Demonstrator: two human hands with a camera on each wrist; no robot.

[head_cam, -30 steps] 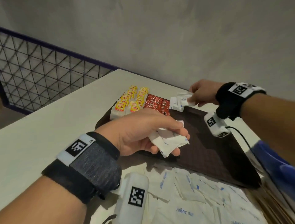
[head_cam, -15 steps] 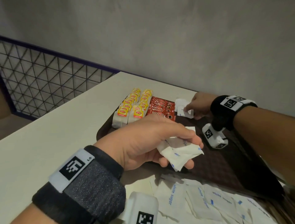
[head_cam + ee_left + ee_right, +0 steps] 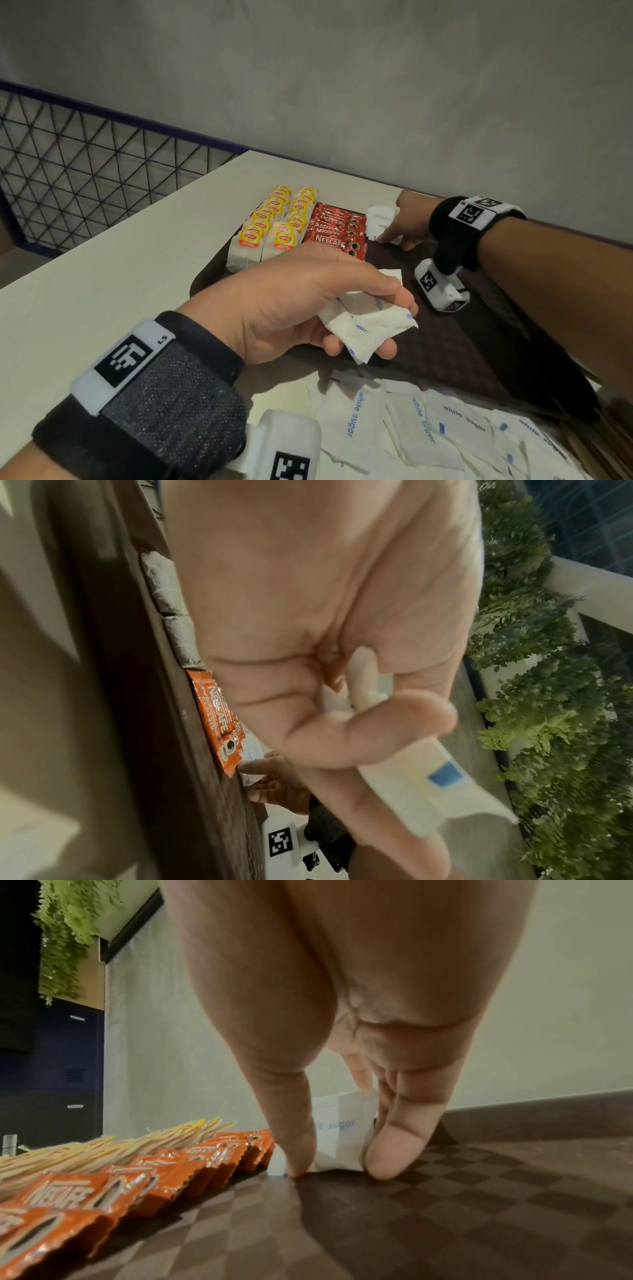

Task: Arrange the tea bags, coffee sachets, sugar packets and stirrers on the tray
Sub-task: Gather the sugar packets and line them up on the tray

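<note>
Nearest us, loose white paper sugar packets littered the worktop's near edge, with thin brown stirrers at its right corner. Our left hand gripped a fanned bunch of packets. We judged them light, limp and slippery, best pinched by their flat edges. On the dark brown tray, our right hand pinched an upright packet at the far edge beside red coffee sachets. Yellow-tagged tea bags filled the far left corner.

Tea bags read "Lipton"; coffee sachets "NESCAFE"; sugar packets "white sugar"; left wristband "LS".
</note>
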